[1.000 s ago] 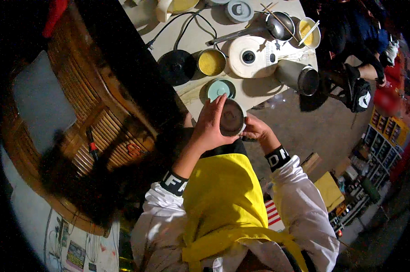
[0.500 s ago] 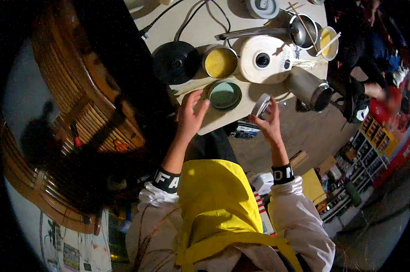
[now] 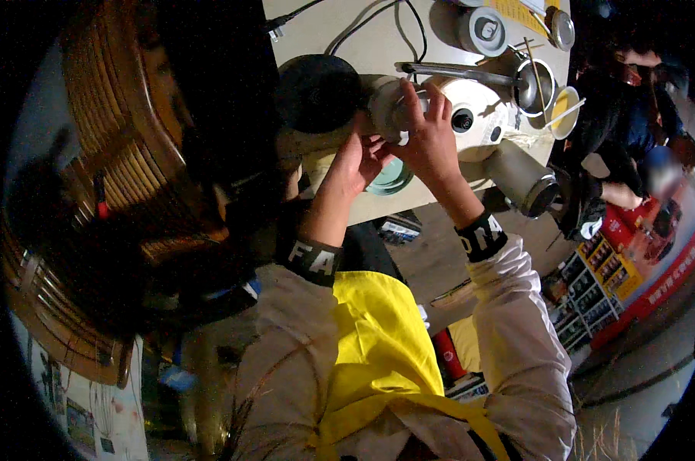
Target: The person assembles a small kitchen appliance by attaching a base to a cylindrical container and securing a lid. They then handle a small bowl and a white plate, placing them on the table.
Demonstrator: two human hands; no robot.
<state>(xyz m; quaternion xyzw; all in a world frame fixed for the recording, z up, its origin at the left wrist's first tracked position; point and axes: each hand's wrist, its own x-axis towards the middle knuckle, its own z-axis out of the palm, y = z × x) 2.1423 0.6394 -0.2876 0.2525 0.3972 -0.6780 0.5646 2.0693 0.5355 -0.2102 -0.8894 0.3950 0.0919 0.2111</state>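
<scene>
From the head view, the only feed I had, both hands worked over the near side of the pale table (image 3: 309,40). The right hand (image 3: 430,132) reached down over a round grey lid (image 3: 391,110), its fingers and thumb closed about the rim, probably because that hold kept the disc level and steerable. The left hand (image 3: 353,163) came in low from the other side, fingers loosely bent, likely to steady the work; I couldn't tell whether it pinched or even touched anything. The lid lay between the black round base (image 3: 319,92) and the white appliance (image 3: 474,104), but the fingers hid whatever was under it. A pale green round piece (image 3: 391,181) sat just below the hands, presumably parked there to be within easy reach. Further right, the long-handled pan (image 3: 538,86) had chopsticks (image 3: 533,65) leaning across it, their tips up, perhaps so they could be picked up cleanly, and the metal canister (image 3: 516,170) was near the table's edge, apart from both hands.
</scene>
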